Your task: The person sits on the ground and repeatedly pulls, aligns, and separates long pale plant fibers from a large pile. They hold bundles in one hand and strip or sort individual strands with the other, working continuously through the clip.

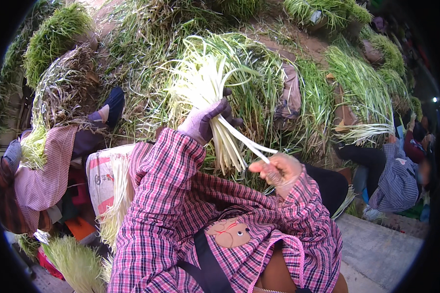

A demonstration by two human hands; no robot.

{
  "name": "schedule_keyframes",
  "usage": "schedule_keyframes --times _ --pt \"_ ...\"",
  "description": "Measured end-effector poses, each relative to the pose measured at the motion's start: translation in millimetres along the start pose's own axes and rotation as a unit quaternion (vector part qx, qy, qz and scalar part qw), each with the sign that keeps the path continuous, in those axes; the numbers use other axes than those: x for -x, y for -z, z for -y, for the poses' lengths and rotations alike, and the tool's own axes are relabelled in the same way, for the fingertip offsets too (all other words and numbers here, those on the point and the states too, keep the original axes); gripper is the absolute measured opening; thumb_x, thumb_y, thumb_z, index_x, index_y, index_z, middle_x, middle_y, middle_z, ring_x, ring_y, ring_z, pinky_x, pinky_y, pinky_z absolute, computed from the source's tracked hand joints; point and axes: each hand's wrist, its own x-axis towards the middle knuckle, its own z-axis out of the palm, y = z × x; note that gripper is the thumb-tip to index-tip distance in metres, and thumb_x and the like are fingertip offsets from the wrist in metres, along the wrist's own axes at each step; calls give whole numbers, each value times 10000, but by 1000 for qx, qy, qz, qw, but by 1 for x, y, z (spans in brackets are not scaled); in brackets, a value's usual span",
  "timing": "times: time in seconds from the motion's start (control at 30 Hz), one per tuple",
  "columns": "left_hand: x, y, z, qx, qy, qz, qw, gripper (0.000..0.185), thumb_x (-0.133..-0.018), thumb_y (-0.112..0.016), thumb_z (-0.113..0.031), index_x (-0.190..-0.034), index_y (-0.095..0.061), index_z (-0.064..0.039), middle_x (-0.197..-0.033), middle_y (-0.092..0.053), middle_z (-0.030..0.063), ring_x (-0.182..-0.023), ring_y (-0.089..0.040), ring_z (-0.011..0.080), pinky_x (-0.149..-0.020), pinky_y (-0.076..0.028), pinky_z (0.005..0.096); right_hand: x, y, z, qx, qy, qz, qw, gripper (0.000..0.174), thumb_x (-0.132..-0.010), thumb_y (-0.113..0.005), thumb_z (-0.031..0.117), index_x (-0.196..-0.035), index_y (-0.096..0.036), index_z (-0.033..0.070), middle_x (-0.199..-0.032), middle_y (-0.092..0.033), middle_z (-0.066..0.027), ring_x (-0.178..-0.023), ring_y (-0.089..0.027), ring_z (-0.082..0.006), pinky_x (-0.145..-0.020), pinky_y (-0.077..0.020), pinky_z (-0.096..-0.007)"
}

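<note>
My left hand [209, 119], in a purple glove, grips a bunch of pale stalks [201, 82] that look like garlic chives. Their leafy tops fan out above the fist, and the white lower ends [223, 146] hang below it. Two thicker white stalks slant out of the bunch to the right. At the end of one of them is my bare right hand [280, 172], its fingers curled around the tip and slightly blurred. Directly beyond the bunch lies a heap of long green leaves [256, 106].
A white sack [99, 179] with pale stalks [121, 190] laid over it stands left of my arm. One person [46, 172] sits at the left, another [396, 179] at the right. Bundled greens [57, 40] lie farther off. Grey paving [381, 252] is at lower right.
</note>
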Motion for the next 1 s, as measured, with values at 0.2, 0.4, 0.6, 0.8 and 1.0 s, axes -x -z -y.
schedule_keyframes --times 0.2,0.4,0.6,0.8,1.0 --pt "3 3 -1 -7 27 44 999 553 -865 -609 -212 -1346 -360 -103 -803 -523 18 -784 -557 182 -888 -471 442 -3 5 -15 -224 -92 -105 964 291 -902 -582 273 -1038 -621 20 -811 -618 -22 -646 -509 -63 -580 -426 -192" --pt "7 5 0 -2 21 33 999 611 -832 -647 -165 -1364 -357 -89 -928 -579 41 -879 -594 199 -776 -529 374 -11 0 -21 -197 -121 -79 970 380 -883 -602 338 -1057 -614 1 -746 -585 5 -589 -479 -38 -545 -414 -173" --pt "6 3 -1 -27 52 -13 998 539 -854 -639 -292 -1301 -453 -53 -1088 -606 99 -996 -596 232 -825 -517 402 -17 -27 -11 -108 -95 -30 989 336 -916 -563 328 -958 -633 3 -683 -586 3 -571 -496 -44 -528 -409 -183" --pt "6 2 -2 11 69 -12 997 434 -863 -615 -336 -1150 -545 -19 -1090 -607 142 -1075 -557 286 -937 -442 453 -24 -41 -15 -241 -140 -91 956 310 -949 -513 297 -917 -618 8 -647 -567 -8 -515 -458 -47 -464 -364 -183" --pt "-2 15 6 124 103 124 979 414 -878 -544 -458 -1046 -572 -80 -924 -630 91 -1055 -559 303 -937 -420 470 -26 -46 -27 -149 -108 -23 983 347 -948 -495 355 -854 -598 38 -711 -614 -22 -523 -487 -63 -501 -419 -219"
